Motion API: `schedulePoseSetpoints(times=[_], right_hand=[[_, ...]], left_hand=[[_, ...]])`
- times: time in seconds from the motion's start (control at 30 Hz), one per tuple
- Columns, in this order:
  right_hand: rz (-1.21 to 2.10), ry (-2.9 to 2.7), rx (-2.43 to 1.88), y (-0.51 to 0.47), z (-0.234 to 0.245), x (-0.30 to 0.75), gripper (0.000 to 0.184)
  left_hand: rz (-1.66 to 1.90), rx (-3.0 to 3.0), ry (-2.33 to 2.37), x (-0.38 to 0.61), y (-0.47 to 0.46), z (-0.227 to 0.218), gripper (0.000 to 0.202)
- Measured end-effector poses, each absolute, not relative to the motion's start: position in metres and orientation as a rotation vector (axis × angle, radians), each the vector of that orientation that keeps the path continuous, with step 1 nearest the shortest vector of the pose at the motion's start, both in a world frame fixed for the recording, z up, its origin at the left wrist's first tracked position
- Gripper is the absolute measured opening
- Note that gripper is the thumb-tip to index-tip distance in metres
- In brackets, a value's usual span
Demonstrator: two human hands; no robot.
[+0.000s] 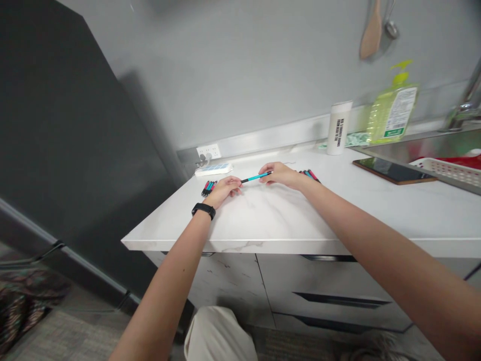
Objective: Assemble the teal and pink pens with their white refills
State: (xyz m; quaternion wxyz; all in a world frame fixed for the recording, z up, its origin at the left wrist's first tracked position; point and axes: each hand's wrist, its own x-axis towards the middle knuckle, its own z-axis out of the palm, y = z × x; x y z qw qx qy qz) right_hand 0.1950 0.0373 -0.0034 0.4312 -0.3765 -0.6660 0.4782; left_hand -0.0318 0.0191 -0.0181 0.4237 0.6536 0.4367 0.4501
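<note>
left hand, right hand, pinching teal pencil

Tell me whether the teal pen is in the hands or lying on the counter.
In the hands: the teal pen runs between the left hand and the right hand, its ends at their fingers.

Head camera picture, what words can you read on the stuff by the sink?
White cylinder: "FROM HEAD TO TOE" seems to run down its side; the line beside it is too small to read.
Yellow-green pump bottle: its label is too small and blurred to read.
</note>
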Motion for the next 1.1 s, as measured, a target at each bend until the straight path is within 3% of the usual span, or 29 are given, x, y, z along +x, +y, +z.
schedulePoseSetpoints(times=[0.17,0.27,0.33,0.6,1.1], right_hand=[[1.173,-1.660,-1.128,0.0379,-0.0027,0.1948,0.027],[1.175,-1.637,-1.043,0.0376,-0.0034,0.1948,0.018],[1.206,-1.651,-0.958,0.0366,-0.0035,0.1947,0.024],[1.216,-1.673,-1.020,0.0367,-0.0027,0.1958,0.015],[1.243,-1.769,-1.213,0.0392,-0.0048,0.1979,0.034]], left_hand=[[1.124,1.635,1.080,-0.0319,0.0221,-0.0174,0.020],[1.122,1.627,1.084,-0.0327,0.0247,-0.0178,0.021],[1.125,1.628,1.090,-0.0337,0.0263,-0.0185,0.021],[1.123,1.674,1.074,-0.0344,0.0274,-0.0197,0.022],[1.140,1.701,1.056,-0.0355,0.0196,-0.0208,0.018]])
